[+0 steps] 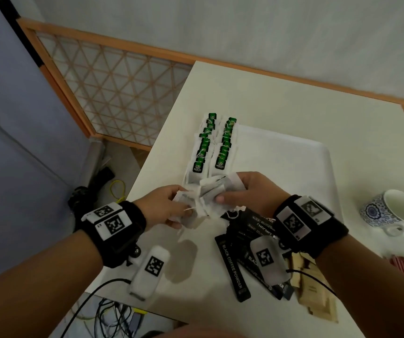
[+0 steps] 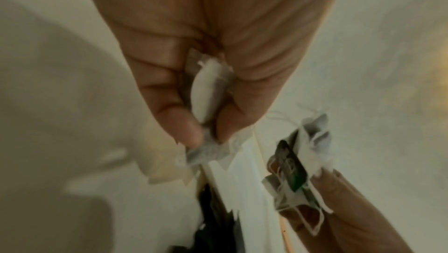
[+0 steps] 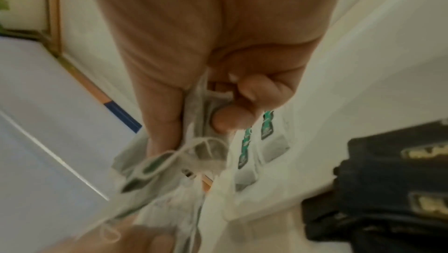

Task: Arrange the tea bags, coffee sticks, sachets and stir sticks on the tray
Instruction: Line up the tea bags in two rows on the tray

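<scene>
Above the table's near edge: both hands work one tangled clump of tea bags (image 1: 204,198), just short of the tray (image 1: 293,154)
Left hand (image 1: 164,203): fingers and thumb pinched on a bag at the clump's left side
Right hand (image 1: 249,191): thumb and fingers curled round several bags, strings looped between
Placed rows (image 1: 210,145): two lines of green-tagged bags lie along the tray's left edge
Coffee sticks (image 1: 235,262): black, heaped on the table (image 1: 293,98) under the right wrist
Handling: the bags look light, soft and thin-skinned, likely to tear if tugged
Hold: best taken by the paper body, easing strings loose rather than pulling tags
</scene>
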